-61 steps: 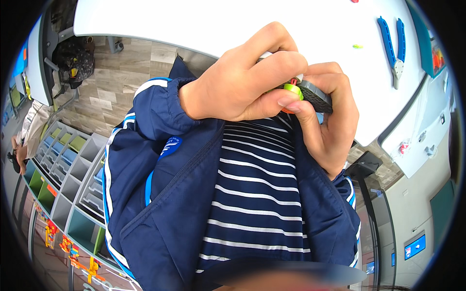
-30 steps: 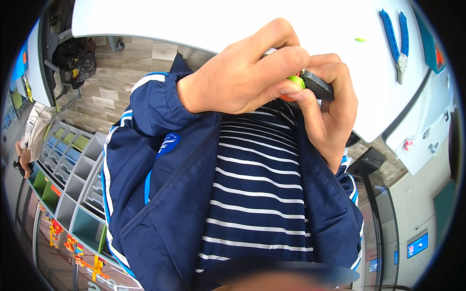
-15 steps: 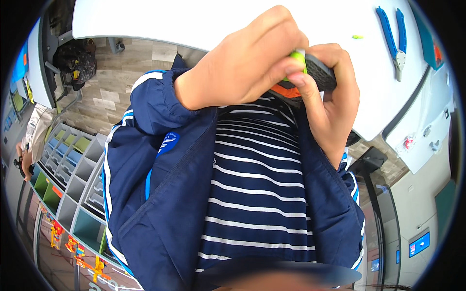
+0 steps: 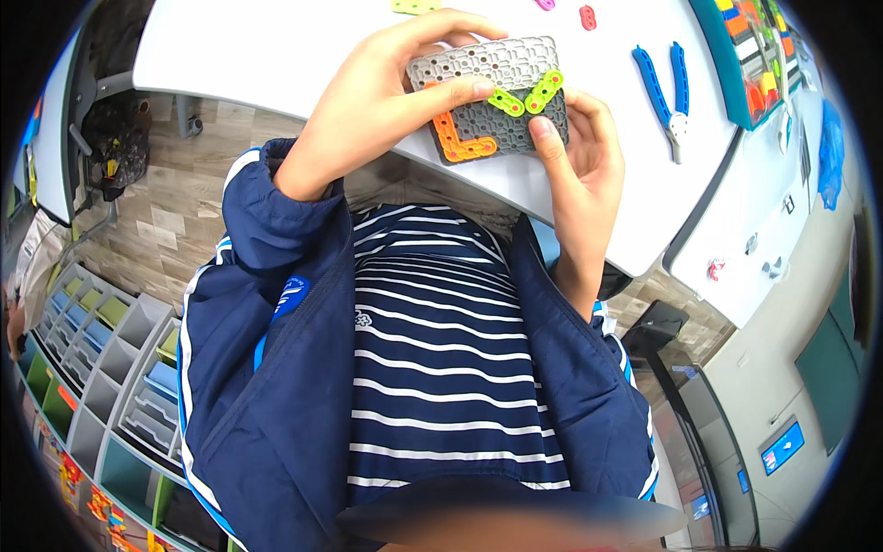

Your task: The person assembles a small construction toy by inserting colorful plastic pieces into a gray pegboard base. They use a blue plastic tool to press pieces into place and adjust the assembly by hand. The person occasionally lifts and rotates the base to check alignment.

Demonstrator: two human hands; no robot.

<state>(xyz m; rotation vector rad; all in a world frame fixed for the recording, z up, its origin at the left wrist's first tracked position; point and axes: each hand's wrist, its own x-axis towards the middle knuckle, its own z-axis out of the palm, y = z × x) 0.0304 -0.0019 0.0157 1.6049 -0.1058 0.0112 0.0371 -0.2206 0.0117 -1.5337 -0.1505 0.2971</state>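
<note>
Board (image 4: 504,129), light and dark gray, now faces the head view with two green strips (image 4: 544,92) and an orange corner piece (image 4: 451,140) exposed; earlier, the hands mostly covered it. It is held at the white table's (image 4: 276,46) near edge. Left hand (image 4: 382,92) grips its left side, thumb across the face; right hand (image 4: 587,156) grips its right side, fingers partly curled.

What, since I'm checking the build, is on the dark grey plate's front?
The dark grey plate bears an orange L-shaped piece; two lime-green links overlap its upper part. The left hand and right hand hide parts with their thumbs; its back is unseen.
</note>
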